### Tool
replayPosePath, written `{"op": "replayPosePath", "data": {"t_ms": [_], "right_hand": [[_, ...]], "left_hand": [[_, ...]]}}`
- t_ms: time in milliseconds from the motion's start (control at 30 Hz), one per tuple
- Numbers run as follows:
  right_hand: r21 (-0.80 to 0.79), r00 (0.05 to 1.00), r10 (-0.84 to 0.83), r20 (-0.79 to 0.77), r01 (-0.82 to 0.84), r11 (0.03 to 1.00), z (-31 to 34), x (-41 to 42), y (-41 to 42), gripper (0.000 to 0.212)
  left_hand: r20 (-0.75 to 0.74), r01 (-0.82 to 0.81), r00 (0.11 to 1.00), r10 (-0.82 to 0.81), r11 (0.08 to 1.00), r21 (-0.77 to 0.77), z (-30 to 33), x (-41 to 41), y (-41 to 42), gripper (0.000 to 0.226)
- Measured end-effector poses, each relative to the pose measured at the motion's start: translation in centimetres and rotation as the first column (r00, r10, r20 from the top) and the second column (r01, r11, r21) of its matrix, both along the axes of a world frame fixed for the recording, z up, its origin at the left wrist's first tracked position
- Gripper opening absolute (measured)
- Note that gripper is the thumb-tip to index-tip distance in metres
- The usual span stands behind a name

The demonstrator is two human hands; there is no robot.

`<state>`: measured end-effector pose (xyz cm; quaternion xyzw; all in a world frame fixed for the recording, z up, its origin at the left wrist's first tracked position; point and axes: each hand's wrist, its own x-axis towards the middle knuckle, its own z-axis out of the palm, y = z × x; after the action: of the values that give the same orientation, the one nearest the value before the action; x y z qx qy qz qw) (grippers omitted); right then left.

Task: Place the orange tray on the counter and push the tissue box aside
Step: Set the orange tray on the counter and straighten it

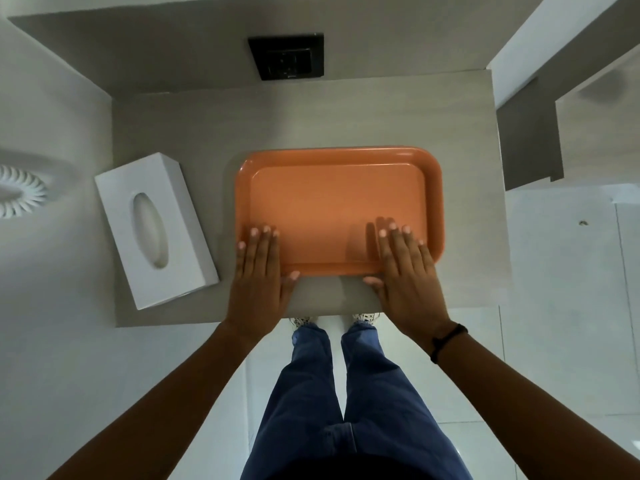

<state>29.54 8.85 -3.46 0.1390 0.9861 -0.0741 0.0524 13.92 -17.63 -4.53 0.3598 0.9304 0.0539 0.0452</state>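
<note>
The orange tray (337, 206) lies flat on the grey counter (311, 116), near its front edge. My left hand (258, 280) rests over the tray's near left corner, fingers flat on the rim and thumb at the front edge. My right hand (405, 277) lies the same way over the near right part of the tray, fingers spread on its floor. The white tissue box (154, 230) sits on the counter left of the tray, turned at a slant, a narrow gap away from my left hand. Neither hand touches the box.
A black socket plate (286, 57) is set in the back wall above the counter. A white wall runs along the left with a round vent (19, 192). A grey block (530, 143) borders the counter on the right. My legs stand below the counter's front edge.
</note>
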Motion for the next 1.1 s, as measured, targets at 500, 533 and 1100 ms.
{"op": "replayPosePath", "data": {"t_ms": [500, 533, 1100], "right_hand": [[-0.012, 0.996, -0.067, 0.058, 0.068, 0.998, -0.3, -4.1, 1.3, 0.085], [-0.009, 0.996, -0.063, 0.063, 0.064, 0.998, -0.2, -4.5, 1.6, 0.086], [-0.015, 0.999, -0.051, 0.009, 0.051, 0.999, -0.4, -11.2, 4.8, 0.086]], "left_hand": [[-0.072, -0.039, 0.997, 0.033, 0.996, -0.082, -0.6, -2.2, 2.1, 0.082], [-0.069, -0.04, 0.997, 0.035, 0.996, -0.076, -0.7, -2.6, 2.3, 0.082], [-0.084, -0.053, 0.995, 0.049, 0.998, -0.043, -0.7, -9.0, 5.2, 0.082]]}}
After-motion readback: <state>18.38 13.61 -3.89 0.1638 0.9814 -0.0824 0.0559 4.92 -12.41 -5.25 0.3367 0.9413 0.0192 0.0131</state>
